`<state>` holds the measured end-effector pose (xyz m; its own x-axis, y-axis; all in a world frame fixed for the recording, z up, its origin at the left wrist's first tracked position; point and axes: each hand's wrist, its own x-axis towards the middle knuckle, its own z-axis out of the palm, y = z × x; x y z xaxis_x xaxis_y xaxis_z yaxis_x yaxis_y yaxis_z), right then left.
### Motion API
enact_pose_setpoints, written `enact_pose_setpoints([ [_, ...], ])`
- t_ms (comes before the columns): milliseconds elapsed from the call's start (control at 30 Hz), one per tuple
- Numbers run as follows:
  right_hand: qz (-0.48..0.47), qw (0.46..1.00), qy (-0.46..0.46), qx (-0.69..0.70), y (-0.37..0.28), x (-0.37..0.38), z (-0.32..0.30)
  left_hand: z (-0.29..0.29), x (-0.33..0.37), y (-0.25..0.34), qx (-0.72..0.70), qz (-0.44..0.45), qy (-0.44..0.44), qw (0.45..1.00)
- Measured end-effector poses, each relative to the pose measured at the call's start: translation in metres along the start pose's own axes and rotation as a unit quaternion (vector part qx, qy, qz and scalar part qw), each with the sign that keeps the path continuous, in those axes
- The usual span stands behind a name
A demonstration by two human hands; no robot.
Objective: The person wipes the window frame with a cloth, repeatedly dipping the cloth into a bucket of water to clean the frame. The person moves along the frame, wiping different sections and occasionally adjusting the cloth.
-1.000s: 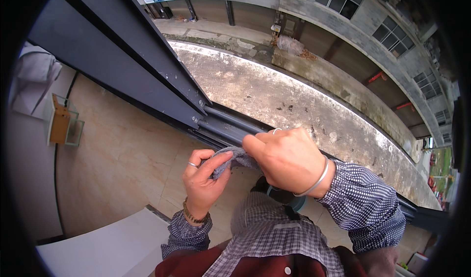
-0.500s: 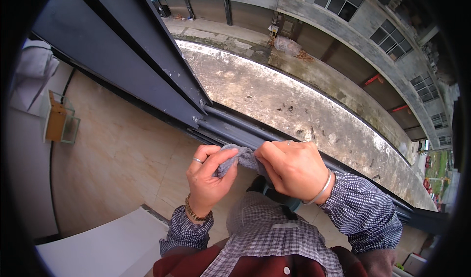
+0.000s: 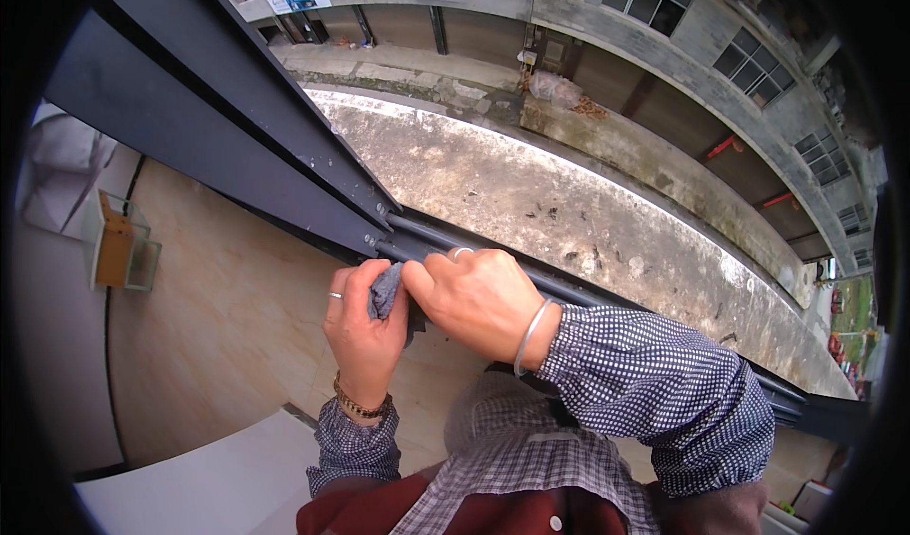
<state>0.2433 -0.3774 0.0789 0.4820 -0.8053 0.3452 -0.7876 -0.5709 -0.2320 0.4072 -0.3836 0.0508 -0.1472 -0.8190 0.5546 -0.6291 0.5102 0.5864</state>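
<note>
A bunched grey cloth [image 3: 384, 290] is pinched between my two hands, beside the lower end of the dark window frame [image 3: 313, 189]. My left hand [image 3: 365, 319] grips the cloth between thumb and fingers. From the right, my right hand [image 3: 479, 300] closes on the cloth's other side, its fingertips next to the left hand's. Both hands are at the grey sliding track [image 3: 431, 236], near the corner where it meets the upright frame. Part of the cloth is hidden behind my fingers.
Beyond the track lies a stained concrete ledge [image 3: 531, 203], with a building [image 3: 626, 71] across from it. Indoors, a small glass-and-wood box [image 3: 118, 246] stands on the tiled floor [image 3: 227, 279] at left. A white surface [image 3: 218, 478] lies at lower left.
Both hands have moved left along the track, toward the frame corner, with the cloth. They are now closer together, and less of the cloth shows between them.
</note>
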Motion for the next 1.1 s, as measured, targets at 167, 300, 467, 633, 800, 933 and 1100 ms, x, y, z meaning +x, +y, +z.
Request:
enact_pose_setpoints([
  [167,-0.018,0.999,0.037,0.035,0.002,0.016,0.011,-0.008,-0.006,-0.008,-0.030,-0.034,-0.008,0.999],
  [300,0.021,0.999,-0.027,0.028,-0.001,-0.023,-0.024,-0.009,-0.024,0.010,-0.078,0.005,-0.093,0.993],
  [467,0.021,0.996,-0.048,-0.066,-0.012,-0.043,-0.035,-0.006,-0.026,0.010,-0.053,0.055,-0.115,0.990],
  [633,-0.021,0.999,0.042,-0.009,0.002,0.003,0.003,-0.010,-0.001,-0.008,0.010,0.019,-0.037,0.999],
  [800,0.015,1.000,0.006,0.024,0.001,-0.014,-0.021,-0.009,-0.006,0.005,-0.032,0.029,-0.089,0.995],
  [933,0.087,0.995,0.008,0.052,0.012,-0.077,-0.081,-0.006,-0.014,0.016,-0.064,0.040,-0.107,0.991],
  [1100,0.150,0.977,0.102,0.115,-0.001,-0.133,-0.088,-0.003,-0.007,0.021,0.003,0.102,-0.136,0.985],
])
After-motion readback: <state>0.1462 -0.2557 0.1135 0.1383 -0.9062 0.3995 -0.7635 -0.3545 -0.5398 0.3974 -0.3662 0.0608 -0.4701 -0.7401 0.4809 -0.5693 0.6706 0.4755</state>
